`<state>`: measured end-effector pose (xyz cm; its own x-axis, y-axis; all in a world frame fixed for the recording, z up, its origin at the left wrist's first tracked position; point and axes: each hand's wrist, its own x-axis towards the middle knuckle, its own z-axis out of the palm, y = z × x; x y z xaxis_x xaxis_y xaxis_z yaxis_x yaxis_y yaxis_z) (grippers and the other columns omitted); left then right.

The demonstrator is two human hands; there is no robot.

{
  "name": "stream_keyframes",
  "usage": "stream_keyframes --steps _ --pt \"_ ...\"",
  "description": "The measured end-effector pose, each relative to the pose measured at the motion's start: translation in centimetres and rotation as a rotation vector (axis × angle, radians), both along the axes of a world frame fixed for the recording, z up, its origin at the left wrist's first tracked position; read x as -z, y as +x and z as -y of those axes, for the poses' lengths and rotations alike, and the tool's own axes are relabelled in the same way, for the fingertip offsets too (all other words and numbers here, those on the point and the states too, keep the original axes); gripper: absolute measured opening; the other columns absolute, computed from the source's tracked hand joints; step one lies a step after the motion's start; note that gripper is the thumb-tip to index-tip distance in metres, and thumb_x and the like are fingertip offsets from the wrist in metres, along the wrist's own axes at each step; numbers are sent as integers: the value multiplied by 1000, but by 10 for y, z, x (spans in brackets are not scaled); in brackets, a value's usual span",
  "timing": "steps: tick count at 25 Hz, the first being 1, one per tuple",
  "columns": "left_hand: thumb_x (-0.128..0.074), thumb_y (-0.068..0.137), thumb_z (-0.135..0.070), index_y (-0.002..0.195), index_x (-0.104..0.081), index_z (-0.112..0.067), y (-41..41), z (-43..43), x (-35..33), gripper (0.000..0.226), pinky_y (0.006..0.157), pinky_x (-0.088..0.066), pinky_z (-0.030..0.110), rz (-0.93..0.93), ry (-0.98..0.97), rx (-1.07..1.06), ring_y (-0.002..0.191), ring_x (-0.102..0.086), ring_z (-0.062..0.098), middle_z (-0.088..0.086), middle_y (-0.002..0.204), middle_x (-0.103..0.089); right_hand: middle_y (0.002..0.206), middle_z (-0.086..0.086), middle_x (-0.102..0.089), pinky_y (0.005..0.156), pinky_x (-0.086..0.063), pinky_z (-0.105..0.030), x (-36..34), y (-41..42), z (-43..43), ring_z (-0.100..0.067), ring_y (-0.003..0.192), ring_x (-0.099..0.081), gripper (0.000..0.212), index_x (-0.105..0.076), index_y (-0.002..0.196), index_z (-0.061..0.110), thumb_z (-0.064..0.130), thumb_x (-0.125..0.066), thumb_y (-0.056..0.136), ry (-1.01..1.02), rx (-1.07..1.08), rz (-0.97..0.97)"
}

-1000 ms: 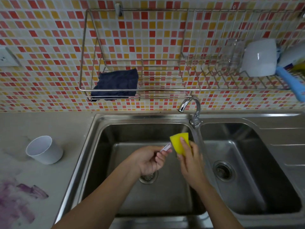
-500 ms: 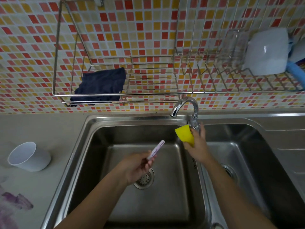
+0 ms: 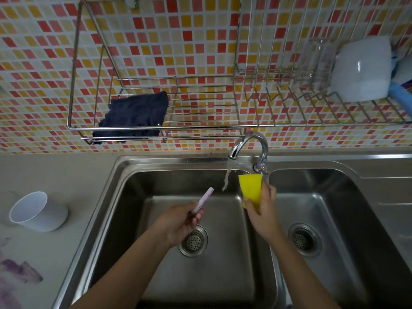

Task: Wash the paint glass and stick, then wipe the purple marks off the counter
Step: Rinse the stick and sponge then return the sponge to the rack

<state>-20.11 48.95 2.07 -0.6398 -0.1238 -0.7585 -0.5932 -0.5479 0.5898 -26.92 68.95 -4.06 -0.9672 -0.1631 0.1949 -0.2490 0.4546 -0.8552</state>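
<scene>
Head view: left hand [image 3: 180, 221] over left sink basin [image 3: 133, 186], fingers [image 3: 197, 216] pinching lower end of stick [image 3: 204, 199]. Stick long axis diagonal, free tip pointing up-right toward water stream [image 3: 227, 177], not touching it; purple-tinged. Right hand [image 3: 263, 215] fingers curled around yellow sponge [image 3: 250, 189], sponge upper half protruding above grip, just below faucet [image 3: 247, 146]. White cup [image 3: 38, 211] on its side on tabletop [image 3: 55, 170], mouth facing left. Purple marks [image 3: 20, 273] on tabletop at lower left.
</scene>
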Motion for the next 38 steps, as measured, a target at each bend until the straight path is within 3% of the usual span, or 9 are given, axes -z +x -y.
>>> stream_keyframes --steps 5,8,12,16,20,25,30,35,38 --pt "-46 97 -9 81 -60 0 -35 -26 -8 23 38 -41 8 -102 -63 41 36 -51 2 7 62 -54 135 3 -36 86 -33 1 -23 -3 18 -7 118 -39 62 -27 142 18 22 -53 86 -49 -148 -66" --pt "-47 96 -4 72 -59 -1 -52 -41 -13 28 39 -40 7 -158 -131 69 33 -49 1 6 55 -54 134 -3 -38 86 -29 -8 -20 -10 22 2 110 -31 58 -26 145 18 29 -44 91 131 -225 -103" --pt "-45 96 -2 70 -58 0 -57 -45 -13 29 38 -38 6 -132 -110 69 30 -49 0 5 48 -56 135 -13 -37 95 -37 -34 -10 -15 19 -10 114 -36 56 -16 149 18 26 -37 98 199 -215 -91" --pt "-45 97 -4 74 -58 2 -59 -43 -12 28 37 -39 5 -101 -105 54 31 -48 1 7 58 -53 138 -15 -37 97 -31 -30 -5 -15 15 -26 122 -40 54 -17 149 17 25 -35 99 197 -155 -86" --pt "-45 97 -3 73 -57 2 -62 -45 -14 27 38 -40 5 -123 -139 58 30 -49 1 10 64 -51 134 -15 -39 90 -38 -34 -8 -14 16 -20 111 -43 55 -11 149 23 30 -31 98 248 -183 -101" --pt "-56 92 -3 69 -63 -4 -63 -47 -4 24 49 -44 12 -198 -356 145 45 -53 5 -1 45 -58 131 -16 -41 87 -39 -35 -9 -14 11 -29 112 -46 55 -13 148 24 29 -33 97 287 -162 -117" --pt "-77 72 -13 71 -73 -23 -62 -51 -4 11 78 -57 31 -288 -746 116 68 -66 16 4 75 -73 139 -19 -35 94 -37 -37 -7 -9 7 -32 120 -42 56 -11 149 24 27 -36 99 274 -155 -57" --pt "-77 73 -13 79 -72 -24 -63 -57 -11 13 66 -52 13 -361 -751 90 72 -64 10 1 81 -72 140 -16 -35 90 -33 -29 0 7 15 -27 120 -42 56 -5 149 25 30 -33 100 165 -79 11" --pt "-76 74 -16 85 -76 -17 -63 -60 -8 11 78 -54 25 -370 -764 113 79 -65 13 1 86 -74 137 -18 -37 83 -31 -24 4 14 16 -27 113 -45 59 0 147 27 24 -35 100 141 -22 90"
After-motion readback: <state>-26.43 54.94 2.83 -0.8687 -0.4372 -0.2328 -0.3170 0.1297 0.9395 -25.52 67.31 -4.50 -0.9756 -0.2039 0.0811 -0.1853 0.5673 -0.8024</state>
